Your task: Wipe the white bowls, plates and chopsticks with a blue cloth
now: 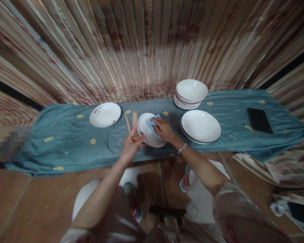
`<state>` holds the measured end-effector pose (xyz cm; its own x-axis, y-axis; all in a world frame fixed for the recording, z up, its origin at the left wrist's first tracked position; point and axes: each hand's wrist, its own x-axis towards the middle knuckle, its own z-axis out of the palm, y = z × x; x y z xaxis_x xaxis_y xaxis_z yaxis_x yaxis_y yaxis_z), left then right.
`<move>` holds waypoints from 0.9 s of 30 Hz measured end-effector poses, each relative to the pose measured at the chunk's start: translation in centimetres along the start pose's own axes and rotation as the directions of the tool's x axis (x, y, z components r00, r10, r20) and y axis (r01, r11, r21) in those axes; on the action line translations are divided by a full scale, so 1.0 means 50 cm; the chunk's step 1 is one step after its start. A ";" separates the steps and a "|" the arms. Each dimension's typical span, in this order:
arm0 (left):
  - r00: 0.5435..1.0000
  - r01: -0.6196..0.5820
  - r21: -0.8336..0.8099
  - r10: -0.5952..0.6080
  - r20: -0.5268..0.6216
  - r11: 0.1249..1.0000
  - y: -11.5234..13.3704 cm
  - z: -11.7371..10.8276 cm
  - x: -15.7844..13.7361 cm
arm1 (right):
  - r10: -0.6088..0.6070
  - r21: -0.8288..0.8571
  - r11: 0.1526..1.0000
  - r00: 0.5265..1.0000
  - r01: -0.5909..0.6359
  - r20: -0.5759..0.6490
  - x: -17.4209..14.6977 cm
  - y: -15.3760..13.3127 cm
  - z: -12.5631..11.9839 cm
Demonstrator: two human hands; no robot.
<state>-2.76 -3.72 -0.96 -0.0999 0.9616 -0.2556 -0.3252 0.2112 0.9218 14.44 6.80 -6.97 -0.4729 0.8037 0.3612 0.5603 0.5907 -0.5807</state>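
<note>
My left hand (pixel 131 144) grips the near left rim of a white plate (pixel 157 141), which is tilted above the table. In my right hand (pixel 164 129) is a bunched light-blue cloth (pixel 153 122), pressed against the plate's face. Several wooden chopsticks (pixel 134 118) lie on the tablecloth just behind my left hand, partly hidden by the hand and the plate. Right of my right hand sits a small stack of white plates (pixel 201 126). Farther left lies a white plate with a flower pattern (pixel 106 115).
A stack of several white bowls (pixel 192 91) stands at the back right. A dark flat phone or tablet (pixel 259 120) lies at the right. The teal tablecloth (pixel 71 141) covers a narrow table, with a pleated curtain (pixel 147 50) right behind it.
</note>
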 end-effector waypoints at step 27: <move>0.999 0.034 -0.111 -0.036 -0.017 0.993 0.025 0.008 0.006 | 0.205 0.580 0.741 0.937 -0.337 0.282 -0.078 -0.099 -0.101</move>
<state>-2.81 -3.09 0.22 -0.1040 0.9502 -0.2938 -0.4309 0.2232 0.8743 16.94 1.12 -1.82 -0.5200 0.8540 0.0135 0.1802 0.1251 -0.9756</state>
